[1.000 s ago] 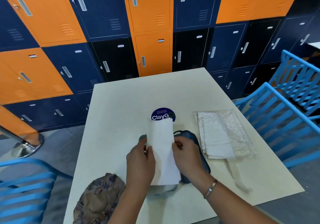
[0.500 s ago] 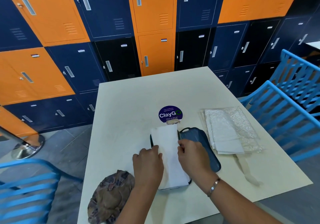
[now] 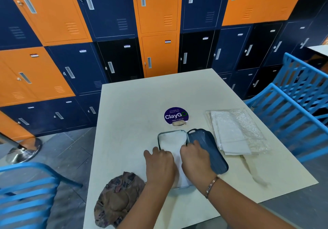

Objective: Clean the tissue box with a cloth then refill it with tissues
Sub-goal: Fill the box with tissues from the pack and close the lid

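The open blue-grey tissue box [image 3: 158, 139] lies on the cream table [image 3: 134, 104] in front of me, with a stack of white tissues [image 3: 173, 138] lying inside it. My left hand [image 3: 159, 165] rests on the box's left rim, fingers on the tissues. My right hand [image 3: 195, 159] presses the tissues down at the right rim. The box's dark blue lid [image 3: 209, 150] lies flat just to the right, touching the box. A crumpled patterned cloth [image 3: 117, 198] sits near the front left edge.
A clear plastic pack of more white tissues [image 3: 234, 133] lies right of the lid. A round purple sticker [image 3: 175, 115] and a small scrap [image 3: 179, 123] are beyond the box. Blue chairs [image 3: 292, 108] flank the table; lockers [image 3: 124, 33] stand behind.
The tissue stack, held upright above the box a second ago, has been lowered flat into it. Both hands moved down with it and now press on it.
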